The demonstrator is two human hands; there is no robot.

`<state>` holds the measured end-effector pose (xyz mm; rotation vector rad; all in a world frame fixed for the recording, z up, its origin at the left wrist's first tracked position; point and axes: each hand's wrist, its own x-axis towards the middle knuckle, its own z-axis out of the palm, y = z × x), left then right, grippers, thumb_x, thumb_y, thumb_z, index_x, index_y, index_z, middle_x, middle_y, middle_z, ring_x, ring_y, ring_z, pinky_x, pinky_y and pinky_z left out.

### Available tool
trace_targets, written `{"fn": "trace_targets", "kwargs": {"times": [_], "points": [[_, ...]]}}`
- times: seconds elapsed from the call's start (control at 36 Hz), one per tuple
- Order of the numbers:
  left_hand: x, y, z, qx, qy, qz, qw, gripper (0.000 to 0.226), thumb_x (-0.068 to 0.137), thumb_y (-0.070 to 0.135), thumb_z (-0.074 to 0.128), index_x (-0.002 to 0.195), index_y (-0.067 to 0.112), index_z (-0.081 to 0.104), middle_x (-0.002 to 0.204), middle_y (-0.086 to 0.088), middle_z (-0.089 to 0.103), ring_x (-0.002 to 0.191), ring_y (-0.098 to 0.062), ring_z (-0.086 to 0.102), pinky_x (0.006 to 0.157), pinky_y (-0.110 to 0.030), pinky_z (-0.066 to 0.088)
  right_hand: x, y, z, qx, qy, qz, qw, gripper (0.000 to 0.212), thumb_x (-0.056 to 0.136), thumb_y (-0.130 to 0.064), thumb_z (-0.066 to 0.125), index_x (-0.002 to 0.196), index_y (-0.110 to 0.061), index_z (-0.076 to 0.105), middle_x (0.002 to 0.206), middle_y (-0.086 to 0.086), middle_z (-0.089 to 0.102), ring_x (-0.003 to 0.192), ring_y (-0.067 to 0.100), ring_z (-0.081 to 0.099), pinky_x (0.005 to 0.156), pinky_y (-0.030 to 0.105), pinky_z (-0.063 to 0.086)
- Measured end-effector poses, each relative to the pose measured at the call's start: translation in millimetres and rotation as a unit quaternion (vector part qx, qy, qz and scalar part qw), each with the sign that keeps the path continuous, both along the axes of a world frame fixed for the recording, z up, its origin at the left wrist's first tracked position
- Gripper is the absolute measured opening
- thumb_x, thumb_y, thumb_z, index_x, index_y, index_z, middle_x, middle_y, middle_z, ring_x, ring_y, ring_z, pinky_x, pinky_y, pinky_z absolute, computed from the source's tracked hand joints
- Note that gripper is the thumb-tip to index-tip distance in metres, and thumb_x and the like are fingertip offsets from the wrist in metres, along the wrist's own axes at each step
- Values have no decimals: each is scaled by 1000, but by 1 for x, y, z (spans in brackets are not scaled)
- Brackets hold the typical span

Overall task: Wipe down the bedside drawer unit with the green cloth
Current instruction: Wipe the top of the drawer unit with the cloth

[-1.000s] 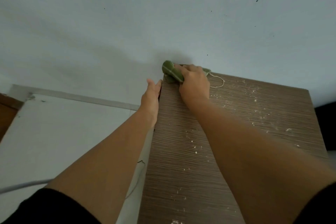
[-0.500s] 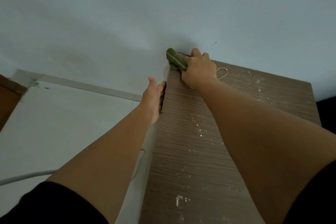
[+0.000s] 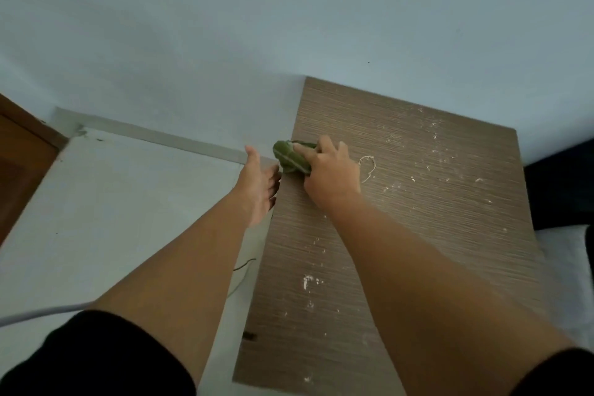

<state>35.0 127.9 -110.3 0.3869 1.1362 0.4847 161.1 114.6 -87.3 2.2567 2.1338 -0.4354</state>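
A pale blue-grey wall (image 3: 225, 26) fills the upper half of the view, matte and smooth, with a few dark specks. The bedside drawer unit (image 3: 418, 219) stands against its foot, and only its flat top shows: a rectangular panel of brown laminate with fine horizontal grain, scattered with white flecks and crumbs, thickest toward its far right part and down its middle. The unit's far edge meets the wall; its left edge drops to a pale floor (image 3: 96, 202), which lies open and bare left of the unit apart from a white cable (image 3: 38, 315) and a thin dark wire (image 3: 244, 264) just beside the unit's left side. A light skirting strip (image 3: 160, 135) runs along the wall left of the unit, ending at a brown wooden frame (image 3: 22, 151) well apart from it. Right of the unit lie a dark patch and something white, too cut off to tell.

The right hand (image 3: 331, 170) rests on the unit's top near its left edge, fingers curled around the bunched green cloth (image 3: 291, 157), which pokes past that edge. The left hand (image 3: 257, 190) is held wide and flat against the unit's left edge, holding nothing. A loop of pale thread (image 3: 368, 167) lies on the top just right of the right hand.
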Motion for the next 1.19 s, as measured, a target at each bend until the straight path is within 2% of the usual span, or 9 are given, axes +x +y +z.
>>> {"fn": "trace_targets", "kwargs": {"times": [0.33,0.44,0.56,0.61,0.72,0.89,0.97,1.08,1.19], "points": [[-29,-68,9,-50,47,-41,997,107,78,80,-5,138,7,46,141,-11,49,132,-22,43,115,-40,29,-25,-96,5,-39,-2,33,999,58,90,-17,48,141,-40,33,126,2,40,112,26,39,71,31,39],[-34,-96,17,-45,67,-40,996,103,81,77,-4,109,4,63,115,-16,64,107,-25,59,95,-34,45,-34,-134,8,-51,6,46,998,57,90,-17,49,140,-40,34,127,2,40,112,26,38,68,30,37],[-40,-117,25,-73,57,-7,996,105,81,79,5,130,-3,49,121,-21,62,110,-32,60,96,-41,48,-44,-167,11,-66,12,63,996,55,90,-18,48,140,-39,36,128,4,40,113,28,38,66,31,36],[-42,-127,30,-73,61,-11,995,104,81,79,5,126,-3,49,122,-21,61,112,-34,59,95,-41,48,-48,-184,13,-71,15,74,995,54,90,-20,48,140,-38,36,130,5,40,114,29,38,68,32,37],[-41,-143,41,-58,118,-45,990,97,82,77,0,118,5,54,106,-14,63,96,-27,61,90,-36,48,-53,-214,16,-74,30,91,993,51,91,-23,48,139,-37,38,129,6,41,114,31,39,76,36,45],[-41,-168,50,-45,138,-55,988,102,83,74,-3,139,0,40,139,-13,49,124,-25,47,101,-36,37,-57,-255,15,-83,59,118,988,47,92,-20,49,136,-37,44,125,5,43,112,30,40,72,35,44],[-40,-175,56,-37,145,-56,987,101,84,73,-3,139,0,39,141,-13,47,132,-26,43,107,-37,34,-54,-270,16,-93,69,139,983,44,93,-20,48,134,-37,47,121,5,44,112,30,39,68,33,41],[-37,-181,62,-27,161,-60,985,99,86,71,-1,139,-2,38,143,-14,45,133,-26,40,109,-37,31,-48,-279,21,-127,85,173,973,40,93,-18,49,129,-35,54,114,3,47,109,28,40,75,34,46],[-35,-182,73,-29,178,-64,982,98,87,71,0,143,-3,31,149,-13,36,140,-26,31,115,-39,23,-40,-272,33,-170,94,206,959,35,88,-8,53,118,-24,65,110,3,55,104,24,51,77,31,43]]}}
